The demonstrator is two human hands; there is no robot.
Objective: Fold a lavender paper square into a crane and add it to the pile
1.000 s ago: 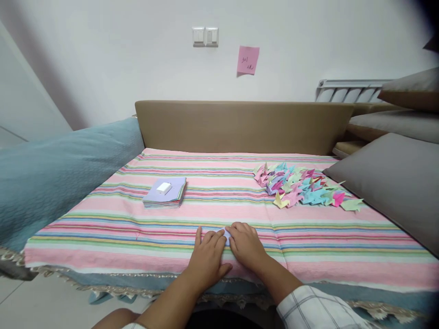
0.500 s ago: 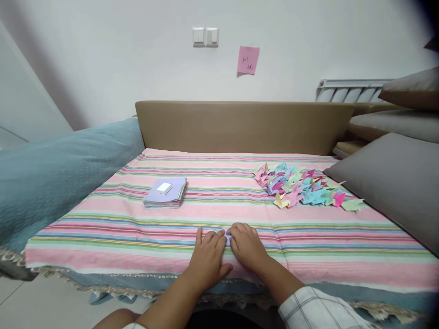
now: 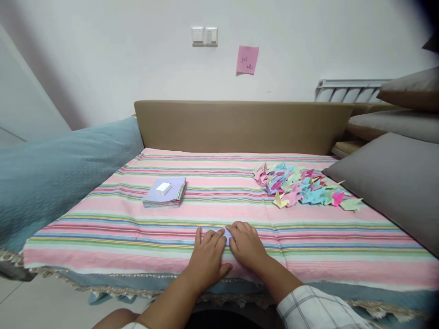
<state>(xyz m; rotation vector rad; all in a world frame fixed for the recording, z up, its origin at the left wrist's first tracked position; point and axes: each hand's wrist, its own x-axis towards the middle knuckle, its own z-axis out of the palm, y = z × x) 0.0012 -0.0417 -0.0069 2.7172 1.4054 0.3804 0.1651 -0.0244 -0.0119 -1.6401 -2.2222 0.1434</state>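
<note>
Two bare hands meet in front of me on the head camera, with a small lilac paper [image 3: 227,234] lying between their fingertips on the striped cloth [image 3: 219,212]. I see the left hand [image 3: 208,257] palm down and spread, its little finger straight and set apart, its thumb out to the side, and its index and middle fingertips at the paper's left edge. My view of the right hand [image 3: 247,244] shows the fingers bent over the paper's right side; from up here I can't tell whether they pinch it or only press. Beyond the left fingers, off to their left, sits a stack of coloured sheets [image 3: 176,186], a lilac one uppermost, with a small white block [image 3: 163,188] resting on it. Past the right fingers and further right, I have a crowded cluster of folded paper shapes [image 3: 295,187] in pink, blue, green, yellow and purple, well apart from the fingertips. To the right of that cluster leans a grey cushion [image 3: 394,178]. Straight ahead of the fingers, at the cloth's far edge, stands a brown backrest [image 3: 240,128], and a pink note [image 3: 247,60] hangs on the wall above it.
</note>
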